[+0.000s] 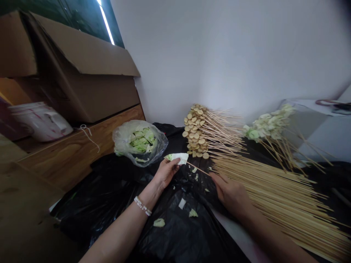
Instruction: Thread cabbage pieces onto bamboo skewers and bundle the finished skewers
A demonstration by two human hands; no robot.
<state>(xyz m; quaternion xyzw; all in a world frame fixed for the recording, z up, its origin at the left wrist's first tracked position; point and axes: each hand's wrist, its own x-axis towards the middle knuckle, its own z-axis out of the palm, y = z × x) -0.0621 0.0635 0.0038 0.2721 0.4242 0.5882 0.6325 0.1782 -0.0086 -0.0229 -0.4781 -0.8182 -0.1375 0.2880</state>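
Round slices (pixel 195 133) already sit on one batch of sticks, and leaf pieces (pixel 270 126) on another at the right. Many bare sticks (pixel 285 199) lie beside them, and the clear bag (pixel 161 152) still holds leaves (pixel 142 140), so plenty looks unused. Your left hand (pixel 166 172) reaches forward, fingers pinching a pale leaf (pixel 181 158) above the black plastic (pixel 175 233), near the bag. Your right hand (pixel 233 193) angles in from the right, fingers gripping a stick (pixel 199 168) whose tip meets the leaf; you can't tell how deep it goes.
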